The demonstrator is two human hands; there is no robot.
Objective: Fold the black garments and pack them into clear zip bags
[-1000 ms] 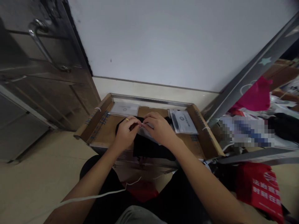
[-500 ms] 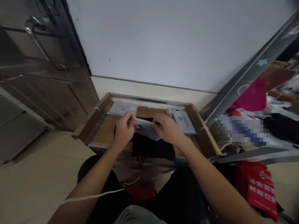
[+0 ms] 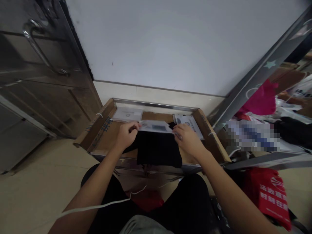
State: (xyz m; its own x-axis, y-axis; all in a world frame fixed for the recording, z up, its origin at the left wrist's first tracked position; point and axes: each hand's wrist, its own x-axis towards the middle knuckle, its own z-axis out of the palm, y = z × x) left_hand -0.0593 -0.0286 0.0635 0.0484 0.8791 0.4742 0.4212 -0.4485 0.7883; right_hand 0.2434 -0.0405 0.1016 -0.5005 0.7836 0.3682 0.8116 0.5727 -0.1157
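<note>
A translucent plastic bag (image 3: 156, 126) with a dark printed patch is stretched between my two hands, above black cloth (image 3: 158, 149). My left hand (image 3: 128, 133) pinches its left end between thumb and fingers. At the other end, my right hand (image 3: 187, 138) is closed on the bag's right corner. The black cloth lies folded over the front edge of a cardboard-lined tray (image 3: 103, 143). One flat clear packet (image 3: 128, 114) rests at the tray's back left. Packets with dark print (image 3: 191, 123) lie at the back right, partly behind my right hand.
A white wall (image 3: 156, 48) rises behind the tray. To the left is a metal door with a handle (image 3: 44, 53). On the right, a shelf holds a pink bag (image 3: 262, 99) and black cloth (image 3: 292, 131). A red bag (image 3: 273, 198) is below. A white cord (image 3: 97, 206) crosses my left arm.
My hands have moved apart, the right one shifting rightward. The plastic bag is now spread wider and flatter, with its printed patch showing, and more of the black cloth is visible.
</note>
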